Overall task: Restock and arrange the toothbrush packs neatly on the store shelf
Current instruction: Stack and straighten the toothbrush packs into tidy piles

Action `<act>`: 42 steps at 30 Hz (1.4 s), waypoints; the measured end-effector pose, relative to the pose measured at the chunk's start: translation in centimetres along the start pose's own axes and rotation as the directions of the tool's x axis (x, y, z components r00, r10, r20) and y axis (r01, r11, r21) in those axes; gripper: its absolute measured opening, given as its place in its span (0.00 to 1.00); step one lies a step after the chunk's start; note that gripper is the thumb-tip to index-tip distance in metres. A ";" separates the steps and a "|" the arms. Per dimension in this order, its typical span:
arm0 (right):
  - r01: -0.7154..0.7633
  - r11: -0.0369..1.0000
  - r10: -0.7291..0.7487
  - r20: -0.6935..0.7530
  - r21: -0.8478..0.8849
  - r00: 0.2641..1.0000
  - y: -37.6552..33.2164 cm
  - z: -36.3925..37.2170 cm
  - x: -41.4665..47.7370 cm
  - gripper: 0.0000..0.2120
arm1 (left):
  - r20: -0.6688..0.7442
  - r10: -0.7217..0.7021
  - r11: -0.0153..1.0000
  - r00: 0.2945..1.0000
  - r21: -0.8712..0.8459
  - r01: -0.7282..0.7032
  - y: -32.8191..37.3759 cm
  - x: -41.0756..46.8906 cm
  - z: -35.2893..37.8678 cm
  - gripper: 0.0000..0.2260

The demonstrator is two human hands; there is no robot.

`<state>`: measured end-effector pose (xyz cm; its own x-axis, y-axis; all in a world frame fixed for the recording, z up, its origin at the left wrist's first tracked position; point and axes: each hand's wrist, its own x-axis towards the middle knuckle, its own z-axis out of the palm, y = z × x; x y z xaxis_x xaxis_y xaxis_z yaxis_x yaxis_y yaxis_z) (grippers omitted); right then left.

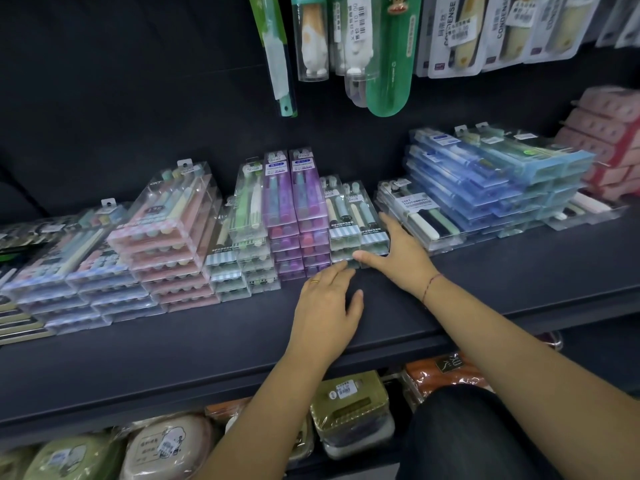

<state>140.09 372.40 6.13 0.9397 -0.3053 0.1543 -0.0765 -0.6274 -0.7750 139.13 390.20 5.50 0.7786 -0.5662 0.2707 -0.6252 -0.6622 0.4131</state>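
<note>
We see the shelf (207, 341) mostly stocked: toothbrush packs sit in stacks along the back, and the front strip under both wrists is bare. Far left of the left hand (325, 306) are the pink stacks (166, 244), fairly square. Well right of the right hand (398, 251), the blue stacks (485, 188) look fanned and slipped, and we judge they need straightening. Just left of both hands the purple stacks (294, 216) stand tidy. Just right of the right hand lie the white-label packs (419, 216), slightly skewed.

The step in hand is the striped grey-green stack (356, 230), between the purple and the white-label packs, right at the fingertips. We judge it is being squared up, with its front edge roughly in line with the purple one. That puts the task well along: restocking looks largely done and tidying is left on the right side.

Both arms reach forward over the shelf edge. The right hand is spread flat, fingers along the stack's right side and thumb across its front lower corner, pressing rather than gripping. The left hand lies palm down on the shelf with straight fingers, the tips touching the stack's front bottom edge and the thumb apart. Neither hand holds a pack.

A ring (315, 281) is on the left hand and a red thread (431, 285) on the right wrist.
</note>
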 end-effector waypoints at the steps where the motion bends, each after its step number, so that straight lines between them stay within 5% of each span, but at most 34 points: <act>1: -0.005 1.000 0.005 0.001 -0.006 1.000 -0.1 0.0 0.0 0.45 | 0.001 -0.001 1.000 1.000 0.002 0.001 0.0 0.0 0.0 0.20; 25: -0.044 0.994 0.041 0.035 0.104 0.999 0.8 -1.0 -2.0 0.45 | -0.034 0.087 0.996 0.996 0.010 -0.087 -0.1 -0.2 0.1 0.20; 28: -0.034 0.975 0.061 -0.118 0.222 0.991 1.6 -2.4 -4.9 0.33 | -0.054 0.140 0.990 0.989 0.030 -0.138 0.1 -0.1 0.5 0.19; 30: -0.042 0.956 0.146 -0.344 0.292 0.928 2.5 -4.0 -6.5 0.20 | -0.061 0.182 0.983 0.981 0.038 -0.180 0.7 0.2 0.8 0.18; 32: -0.078 0.933 0.248 -0.468 0.352 0.849 3.5 -5.4 -7.0 0.18 | -0.059 0.215 0.977 0.975 0.028 -0.213 2.0 0.7 1.1 0.20; 36: -0.158 0.881 0.332 -0.345 0.446 0.878 4.1 -5.4 -5.6 0.30 | -0.036 0.247 0.969 0.968 0.031 -0.246 4.0 1.8 1.9 0.28; 42: -0.173 0.926 0.298 -0.368 0.336 0.881 4.5 -4.6 -4.5 0.25 | -0.022 0.243 0.969 0.970 0.043 -0.242 3.6 1.9 2.3 0.29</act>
<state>133.96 367.65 4.73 0.6821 -0.7195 0.1307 -0.1212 -0.2875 -0.9501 138.25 385.61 5.53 0.6046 -0.6991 0.3816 -0.7965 -0.5263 0.2977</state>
